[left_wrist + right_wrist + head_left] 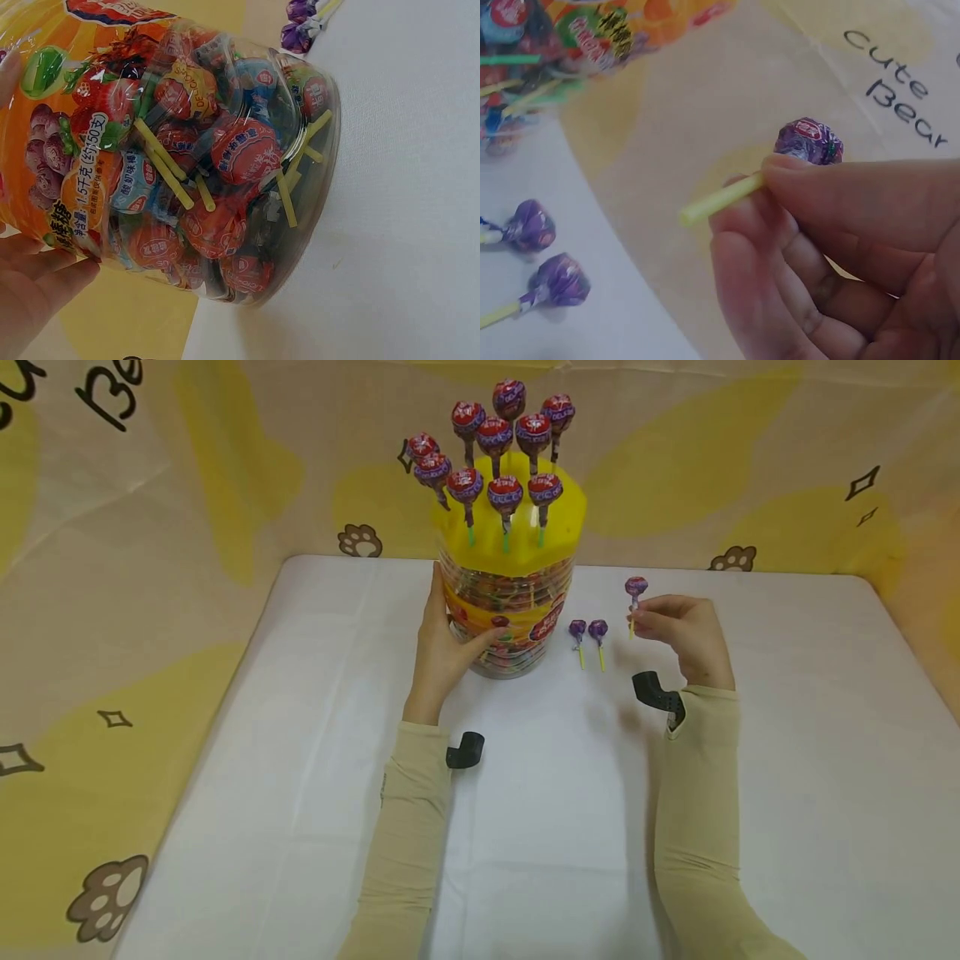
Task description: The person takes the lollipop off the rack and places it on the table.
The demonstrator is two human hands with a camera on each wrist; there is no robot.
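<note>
A big clear jar (pixel 517 602) of wrapped lollipops, with a yellow lid (pixel 487 556), stands at the back of the table. Several purple-and-red lollipops (pixel 506 493) stick up out of the lid. My left hand (pixel 442 652) grips the jar's left side, thumb across its front label; the left wrist view shows fingers round the label and sweets inside. To the right of the jar, my right hand (pixel 686 631) pinches a purple lollipop (pixel 636 587) by its yellow stick, head up, above the table. Between jar and right hand, two purple lollipops (pixel 597 628) lie side by side.
The table (pixel 525 827) wears a white cover, and its back edge runs just behind the jar. A printed yellow-and-beige cloth (pixel 675 468) rises behind and at the sides. Each sleeved wrist carries a black camera mount (pixel 467 750).
</note>
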